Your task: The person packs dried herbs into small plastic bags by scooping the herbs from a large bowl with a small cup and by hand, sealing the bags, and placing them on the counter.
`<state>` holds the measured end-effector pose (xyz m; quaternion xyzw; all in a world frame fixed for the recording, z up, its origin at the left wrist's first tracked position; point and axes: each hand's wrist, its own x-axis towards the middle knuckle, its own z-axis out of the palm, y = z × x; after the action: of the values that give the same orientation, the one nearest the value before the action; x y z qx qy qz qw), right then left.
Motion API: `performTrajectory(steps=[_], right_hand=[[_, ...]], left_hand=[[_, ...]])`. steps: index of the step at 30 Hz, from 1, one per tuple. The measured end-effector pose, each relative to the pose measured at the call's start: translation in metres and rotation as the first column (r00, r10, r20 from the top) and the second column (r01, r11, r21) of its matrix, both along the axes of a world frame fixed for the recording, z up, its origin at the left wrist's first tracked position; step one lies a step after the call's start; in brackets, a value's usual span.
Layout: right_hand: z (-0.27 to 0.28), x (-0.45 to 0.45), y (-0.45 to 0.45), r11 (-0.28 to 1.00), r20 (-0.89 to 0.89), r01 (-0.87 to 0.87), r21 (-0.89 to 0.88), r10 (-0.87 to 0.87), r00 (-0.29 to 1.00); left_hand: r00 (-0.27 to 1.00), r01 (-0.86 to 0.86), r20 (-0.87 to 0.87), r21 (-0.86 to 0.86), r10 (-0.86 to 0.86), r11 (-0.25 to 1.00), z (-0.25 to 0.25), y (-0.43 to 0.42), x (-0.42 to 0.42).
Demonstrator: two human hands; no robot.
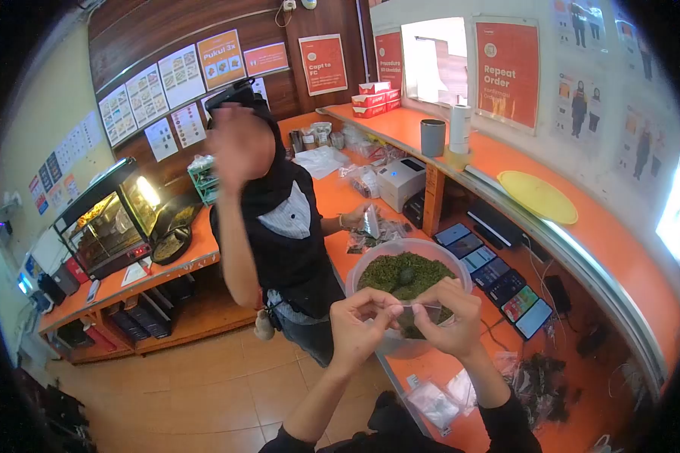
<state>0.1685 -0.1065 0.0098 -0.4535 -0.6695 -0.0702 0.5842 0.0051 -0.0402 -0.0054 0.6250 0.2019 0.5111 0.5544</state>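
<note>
Pinching a small clear plastic bag (409,304) from both sides, I have my left hand (361,323) and my right hand (455,317) drawn close together, just right of centre in the lower half of the frame. Each is closed on one side of the film, probably because it is so thin and limp that a single grip would leave it folded. Whether its mouth is parted I cannot tell.

The bag sits above the near side of a translucent plastic tub (467,283), so anything that drops would likely land back inside. That tub, on the orange desk (601,423), carries finely chopped green herbs (378,266), with a dark rounded object (406,275) on them that I cannot name.

Lower in the frame, packs of clear bags (433,402) lie below my right hand, seemingly within easy reach, and a dark heap (545,385) spreads to their right. Phones (535,318) lie face up in a row right of the tub, perhaps so their screens can be read at a glance. Left of centre, a co-worker (302,249) holds a plastic pouch (371,222) beyond the tub.
</note>
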Motion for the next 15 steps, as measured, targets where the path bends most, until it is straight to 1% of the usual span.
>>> performTrajectory(steps=[2,4,6,8,9,11,13,15], right_hand=[[0.003,-0.002,-0.004,1.000,0.019,-0.025,0.002,0.025,1.000],[0.003,-0.002,-0.008,1.000,0.032,-0.027,-0.014,0.028,0.999],[0.003,-0.001,-0.013,0.999,0.045,-0.027,-0.030,0.028,0.999],[0.005,0.002,-0.021,0.993,0.014,-0.024,-0.112,0.026,1.000],[0.005,0.003,-0.024,0.993,0.013,-0.021,-0.113,0.023,1.000],[0.005,0.006,-0.032,0.987,-0.131,-0.038,-0.155,0.018,0.991],[0.004,0.013,-0.039,0.986,-0.145,-0.028,-0.162,0.004,0.989],[0.003,0.018,-0.045,0.986,-0.158,-0.020,-0.165,-0.006,0.987]], left_hand=[[1.000,0.011,0.011,-0.003,-0.011,1.000,-0.002,-0.003,0.000],[0.999,0.043,-0.014,0.071,-0.042,0.997,-0.005,-0.007,0.001],[0.998,0.055,-0.018,0.050,-0.054,0.997,-0.005,-0.011,0.001],[0.997,0.068,-0.022,0.032,-0.067,0.997,-0.004,-0.015,0.001],[0.996,0.088,-0.022,0.004,-0.088,0.996,-0.003,-0.016,0.000],[0.994,0.110,-0.021,-0.025,-0.111,0.994,-0.001,-0.019,-0.001],[0.995,0.097,-0.005,-0.079,-0.098,0.992,0.001,-0.023,-0.003],[0.994,0.107,0.011,-0.067,-0.106,0.992,-0.002,-0.021,-0.005]])
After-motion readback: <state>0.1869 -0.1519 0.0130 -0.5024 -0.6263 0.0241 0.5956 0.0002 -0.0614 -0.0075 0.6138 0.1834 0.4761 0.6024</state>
